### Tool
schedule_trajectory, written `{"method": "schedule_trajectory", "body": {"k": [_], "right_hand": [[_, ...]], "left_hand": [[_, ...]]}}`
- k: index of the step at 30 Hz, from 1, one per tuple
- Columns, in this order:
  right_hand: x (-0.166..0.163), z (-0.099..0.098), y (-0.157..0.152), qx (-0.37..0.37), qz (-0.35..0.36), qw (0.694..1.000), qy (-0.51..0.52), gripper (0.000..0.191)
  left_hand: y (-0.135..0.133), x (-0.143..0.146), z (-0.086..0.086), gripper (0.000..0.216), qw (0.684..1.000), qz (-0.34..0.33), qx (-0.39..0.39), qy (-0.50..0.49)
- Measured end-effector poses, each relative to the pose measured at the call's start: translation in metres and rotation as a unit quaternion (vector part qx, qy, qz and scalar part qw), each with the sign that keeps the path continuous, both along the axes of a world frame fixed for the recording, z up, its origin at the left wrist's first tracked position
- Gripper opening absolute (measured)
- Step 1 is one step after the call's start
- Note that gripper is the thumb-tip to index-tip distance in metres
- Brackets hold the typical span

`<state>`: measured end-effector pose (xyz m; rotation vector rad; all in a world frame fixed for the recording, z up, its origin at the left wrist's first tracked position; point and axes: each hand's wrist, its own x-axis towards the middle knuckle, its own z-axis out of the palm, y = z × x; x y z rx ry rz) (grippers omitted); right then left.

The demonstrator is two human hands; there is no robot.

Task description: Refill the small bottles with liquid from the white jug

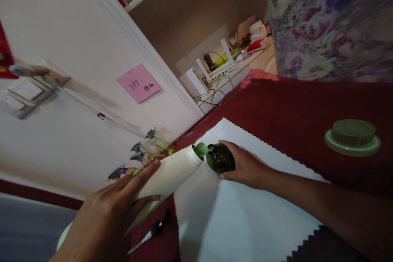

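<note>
One white bottle (166, 178), green spout against dark-green jar (220, 158).

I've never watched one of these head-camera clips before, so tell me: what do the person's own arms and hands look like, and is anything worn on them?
Both are bare. The left hand and the right hand show no gloves, and I see no rings or watch. The right forearm is uncovered along its whole visible length, with no sleeve in view. Nails look short and unpainted. Little of the left arm shows beyond the hand.

White bottle (167, 176), dark green jar (220, 158), red tablecloth (294, 106).
</note>
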<state>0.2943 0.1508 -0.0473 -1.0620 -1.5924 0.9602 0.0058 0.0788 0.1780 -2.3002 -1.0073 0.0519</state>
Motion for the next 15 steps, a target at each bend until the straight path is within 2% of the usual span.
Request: {"method": "schedule_trajectory", "body": {"k": [4, 9, 12, 15], "right_hand": [[-0.001, 0.001, -0.001, -0.011, -0.007, 1.000, -0.002, 0.096], [0.000, 0.004, -0.003, -0.027, 0.002, 1.000, -0.004, 0.097], [-0.001, 0.001, -0.003, -0.043, -0.001, 0.999, -0.005, 0.099], [-0.003, -0.008, -0.002, -0.041, -0.006, 0.999, 0.009, 0.098]], "left_hand": [[0.000, -0.005, -0.009, 0.052, 1.000, 0.002, 0.009, -0.027], [0.001, -0.010, -0.011, 0.058, 0.992, 0.063, 0.019, -0.105], [0.002, -0.014, -0.004, 0.062, 0.976, 0.109, 0.018, -0.186], [0.004, -0.017, 0.001, 0.065, 0.946, 0.153, 0.031, -0.284]]}}
